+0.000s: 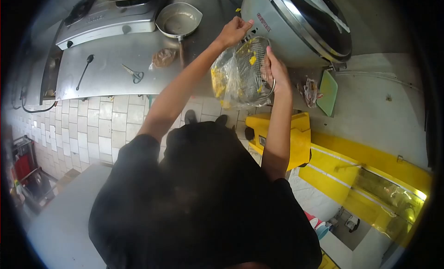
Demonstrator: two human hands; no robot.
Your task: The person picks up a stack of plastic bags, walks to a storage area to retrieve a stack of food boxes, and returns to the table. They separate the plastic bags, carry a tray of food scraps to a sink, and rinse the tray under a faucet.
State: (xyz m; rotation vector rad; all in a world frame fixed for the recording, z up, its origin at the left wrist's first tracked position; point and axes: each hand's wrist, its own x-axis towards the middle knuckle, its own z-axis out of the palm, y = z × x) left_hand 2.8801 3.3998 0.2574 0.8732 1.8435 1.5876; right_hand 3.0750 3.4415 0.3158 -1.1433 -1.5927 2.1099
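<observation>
We've a wire basket [247,70] at one o'clock, right hand [278,74] gripping its three-o'clock rim! Our left hand [233,33] curls closed at its far edge, on what we can't quite tell; grey cooker [289,35] just beyond, saucepan [179,23] at eleven.

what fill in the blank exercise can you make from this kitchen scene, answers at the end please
1. The right grip holds a wire strainer with food bits coloured ____.
2. On the metal counter, between the black spoon and the small plastic bag, lies a pair of ____.
3. The tray to the right of the large cooker is coloured ____.

Missing words: yellow; scissors; green.
</observation>
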